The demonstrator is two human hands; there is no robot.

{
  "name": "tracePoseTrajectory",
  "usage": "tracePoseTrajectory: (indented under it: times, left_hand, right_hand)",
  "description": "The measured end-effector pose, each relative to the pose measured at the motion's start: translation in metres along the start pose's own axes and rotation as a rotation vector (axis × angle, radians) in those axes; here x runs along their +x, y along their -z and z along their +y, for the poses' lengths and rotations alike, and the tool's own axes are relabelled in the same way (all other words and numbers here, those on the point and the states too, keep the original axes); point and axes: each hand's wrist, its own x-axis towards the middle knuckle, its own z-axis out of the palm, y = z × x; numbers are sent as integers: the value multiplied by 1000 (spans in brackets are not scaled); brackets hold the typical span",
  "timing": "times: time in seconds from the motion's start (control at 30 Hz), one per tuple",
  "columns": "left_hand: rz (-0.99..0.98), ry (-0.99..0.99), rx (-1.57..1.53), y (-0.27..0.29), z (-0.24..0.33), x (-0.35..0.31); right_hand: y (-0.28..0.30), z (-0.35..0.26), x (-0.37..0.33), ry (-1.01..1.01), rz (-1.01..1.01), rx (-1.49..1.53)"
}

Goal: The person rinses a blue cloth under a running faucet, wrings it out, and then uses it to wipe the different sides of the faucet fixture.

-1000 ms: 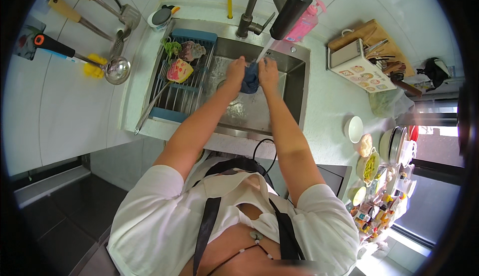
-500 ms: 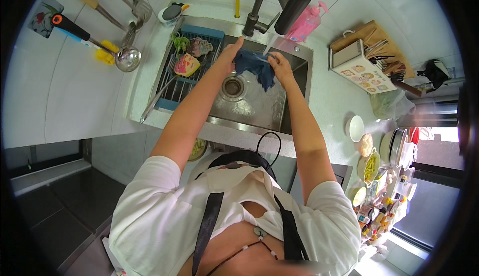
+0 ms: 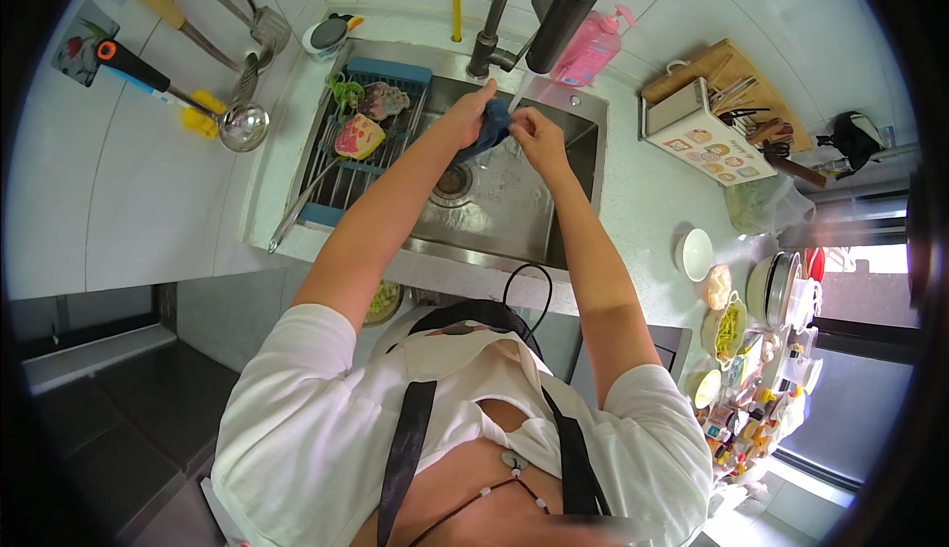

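A wet dark blue cloth [image 3: 491,128] is bunched between my hands over the steel sink [image 3: 501,219]. My left hand [image 3: 465,120] is closed on its left side, and a fold hangs below toward the drain. The fingertips of my right hand [image 3: 541,140] pinch its right edge. Just behind them, a thin stream of water runs down from the dark grey faucet [image 3: 560,28]. My left palm hides part of the cloth.
At the sink's left, a blue-ended rack [image 3: 390,71] holds a pink-and-yellow sponge [image 3: 359,137] and other scrubbers. A pink soap bottle [image 3: 587,51] stands behind the faucet. On the right counter are a utensil holder [image 3: 707,137] and a white bowl [image 3: 695,254]. Ladles hang at left.
The cloth, spread out and hanging before, is now gathered into a smaller bundle. My hands have come closer together, the right one moving left. The view has shifted slightly.
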Motion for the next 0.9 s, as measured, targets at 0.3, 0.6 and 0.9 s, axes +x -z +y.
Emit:
tracePoseTrajectory:
  times: [0.3,0.6,0.9]
  left_hand:
    - [-66,-519,1111,20,-4,-21]
    - [58,-227,938,90,-9,-30]
    - [86,-448,654,51,33,-28]
  right_hand:
    - [15,-13,23,-354,228,844]
    - [62,-2,23,-355,369,852]
    - [81,14,25,-150,106,129]
